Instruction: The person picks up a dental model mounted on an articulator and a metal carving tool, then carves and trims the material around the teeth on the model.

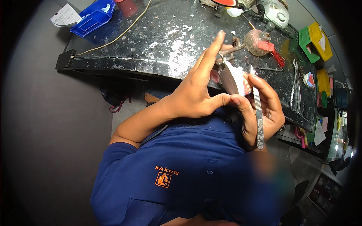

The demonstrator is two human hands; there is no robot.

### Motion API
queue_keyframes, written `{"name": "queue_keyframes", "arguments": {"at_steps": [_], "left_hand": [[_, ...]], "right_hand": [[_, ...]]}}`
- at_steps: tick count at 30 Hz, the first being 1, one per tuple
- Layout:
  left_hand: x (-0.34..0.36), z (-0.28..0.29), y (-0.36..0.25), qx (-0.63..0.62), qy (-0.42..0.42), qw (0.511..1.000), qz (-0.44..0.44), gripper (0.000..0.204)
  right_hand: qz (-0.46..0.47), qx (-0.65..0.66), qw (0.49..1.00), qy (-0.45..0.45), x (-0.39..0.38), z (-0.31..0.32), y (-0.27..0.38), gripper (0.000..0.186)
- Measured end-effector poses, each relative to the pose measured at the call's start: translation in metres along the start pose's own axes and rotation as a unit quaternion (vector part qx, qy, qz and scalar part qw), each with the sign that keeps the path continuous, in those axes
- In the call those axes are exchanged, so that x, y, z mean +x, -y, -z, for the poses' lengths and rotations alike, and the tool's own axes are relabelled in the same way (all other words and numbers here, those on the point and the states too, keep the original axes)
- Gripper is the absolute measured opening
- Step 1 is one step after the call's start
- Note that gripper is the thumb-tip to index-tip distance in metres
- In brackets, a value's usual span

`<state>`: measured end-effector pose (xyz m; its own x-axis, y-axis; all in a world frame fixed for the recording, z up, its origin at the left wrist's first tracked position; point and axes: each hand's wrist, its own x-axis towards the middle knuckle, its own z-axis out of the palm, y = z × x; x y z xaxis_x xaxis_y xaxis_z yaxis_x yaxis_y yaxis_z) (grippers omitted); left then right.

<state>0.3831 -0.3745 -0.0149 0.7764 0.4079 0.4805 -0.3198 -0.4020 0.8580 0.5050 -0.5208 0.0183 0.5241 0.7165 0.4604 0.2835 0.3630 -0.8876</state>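
Note:
Above the near edge of the dark workbench, my left hand [196,84] grips a dental model [234,79] on a metal articulator [230,52], thumb below and fingers behind it. White plaster, a dark grey-brown side plate and a row of tooth-coloured teeth in pink show on the model. My right hand [269,109] is closed around a metal scalpel-like knife [258,120] with a ridged, stained handle. The knife's pointed tip rises beside the teeth; whether it touches them I cannot tell. The right thumb lies close to the left thumb, at the model's lower edge.
The scuffed black workbench [158,41] is spotted with white residue. A round burner [258,42] with a red-handled tool [278,59], metal pliers [295,86] and another dental model [309,80] lie right. A blue bin [92,18] stands far left; green [308,44] and yellow bins [319,39] stand right.

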Motion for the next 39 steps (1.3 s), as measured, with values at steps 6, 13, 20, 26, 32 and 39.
{"name": "queue_keyframes", "arguments": {"at_steps": [6,13,20,26,32,39], "left_hand": [[0.003,-0.004,0.005,0.152,-0.036,0.977,-0.143,0.109],[0.000,-0.002,0.000,-0.044,-0.004,0.998,-0.046,0.103],[0.003,0.008,0.003,-0.118,0.034,0.991,-0.052,0.096],[0.006,0.011,0.015,-0.087,0.064,0.990,-0.093,0.097],[0.004,0.013,0.009,-0.107,0.080,0.990,-0.046,0.098],[0.004,0.012,0.014,-0.091,0.078,0.990,-0.078,0.096]], "right_hand": [[0.036,-0.028,0.999,-0.023,0.002,-0.006,-0.007,0.053],[0.041,-0.022,0.998,0.043,0.004,-0.007,-0.003,0.055],[0.023,0.062,0.997,0.045,0.011,0.005,-0.002,0.041],[0.069,0.014,0.996,0.058,0.018,0.010,-0.005,0.027],[0.017,0.086,0.996,0.032,0.016,0.002,-0.003,0.019],[-0.008,0.121,0.992,0.030,0.016,-0.001,0.000,0.018]]}}
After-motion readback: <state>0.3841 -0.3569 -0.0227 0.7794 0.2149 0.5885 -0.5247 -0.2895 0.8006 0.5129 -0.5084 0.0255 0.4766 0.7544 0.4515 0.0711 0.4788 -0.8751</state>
